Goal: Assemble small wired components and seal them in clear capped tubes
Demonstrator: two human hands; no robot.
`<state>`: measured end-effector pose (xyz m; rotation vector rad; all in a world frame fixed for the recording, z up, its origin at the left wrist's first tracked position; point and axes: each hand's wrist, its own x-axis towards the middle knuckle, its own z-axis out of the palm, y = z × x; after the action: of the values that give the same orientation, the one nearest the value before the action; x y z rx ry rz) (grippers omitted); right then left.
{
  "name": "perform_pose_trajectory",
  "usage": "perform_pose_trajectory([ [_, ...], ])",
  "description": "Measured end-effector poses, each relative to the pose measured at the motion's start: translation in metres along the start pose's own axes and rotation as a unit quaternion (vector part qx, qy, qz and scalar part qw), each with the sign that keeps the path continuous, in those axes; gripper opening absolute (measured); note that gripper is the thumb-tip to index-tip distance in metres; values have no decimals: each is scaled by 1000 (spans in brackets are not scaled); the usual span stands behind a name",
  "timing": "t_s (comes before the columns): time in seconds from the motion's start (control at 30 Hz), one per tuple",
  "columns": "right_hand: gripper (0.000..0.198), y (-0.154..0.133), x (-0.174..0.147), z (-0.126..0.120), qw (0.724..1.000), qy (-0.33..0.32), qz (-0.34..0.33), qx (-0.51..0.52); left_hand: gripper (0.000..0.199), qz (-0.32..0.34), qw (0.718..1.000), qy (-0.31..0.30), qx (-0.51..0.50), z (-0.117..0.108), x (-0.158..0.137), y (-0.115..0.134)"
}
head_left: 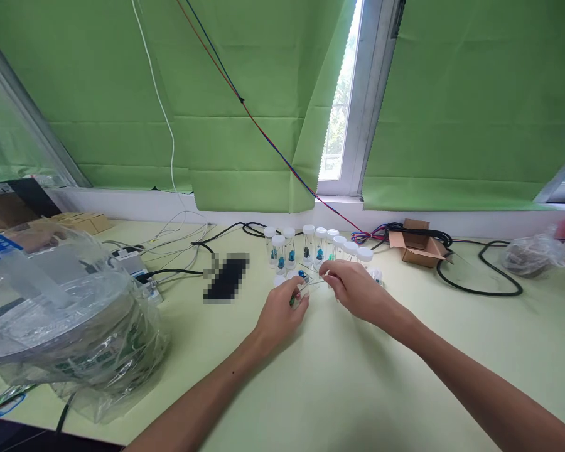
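Fingers of left hand (279,312) pinched on small clear piece (315,282); right hand (353,285) at its far end, grip unclear. Piece between hands, before white-capped vials (320,242), near middle of desk's (348,389) back edge.

No legible text, numbers or signs.

The left forearm (211,392), lower left of centre, is bare and slim, with one small dark spot (233,372). The right forearm (471,376), lower right, is bare too, like the left hand (281,314) and right hand (358,287).
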<state>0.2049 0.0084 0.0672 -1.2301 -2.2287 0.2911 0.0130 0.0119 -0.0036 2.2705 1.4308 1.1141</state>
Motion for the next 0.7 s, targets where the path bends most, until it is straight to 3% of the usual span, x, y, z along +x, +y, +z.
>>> perform_pose_trajectory([
  [0.7,9,1,3,21,988,62,81,119,25,9,999,-32,2,1,-4,4],
])
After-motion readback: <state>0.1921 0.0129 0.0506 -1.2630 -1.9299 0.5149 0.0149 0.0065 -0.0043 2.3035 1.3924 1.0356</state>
